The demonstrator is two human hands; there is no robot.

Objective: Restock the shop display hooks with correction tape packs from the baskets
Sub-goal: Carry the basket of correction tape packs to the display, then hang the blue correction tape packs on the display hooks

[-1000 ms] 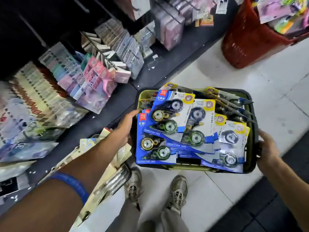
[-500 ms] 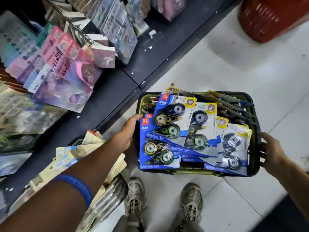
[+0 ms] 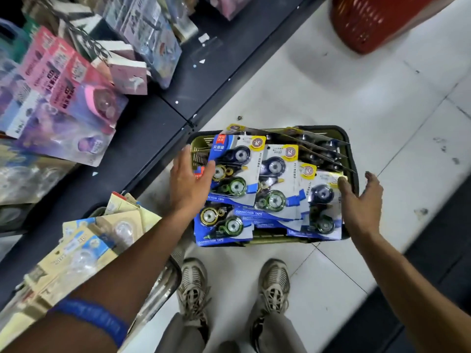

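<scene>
- Down on the white floor, just ahead of my shoes (image 3: 233,289), sits the green basket (image 3: 353,159), heaped with correction tape packs (image 3: 270,184).
- My left hand (image 3: 190,182) hovers over the basket's left edge, fingers (image 3: 210,169) released and spread, tips touching or nearly touching the top-left pack (image 3: 233,169).
- My right hand (image 3: 362,202) is at the basket's right rim, fingers loose and grasping nothing, thumb lying at the edge of the rightmost pack (image 3: 322,200).
- That top-left pack lies immediately right of my left fingers, long axis running near to far, hang-hole end at the far side; I judge the left hand the nearer one for it.
- Display hooks (image 3: 76,47) carrying other packs hang up on the left, well apart from the basket.
- A second basket of yellow-carded packs (image 3: 84,250) sits under my left forearm.
</scene>
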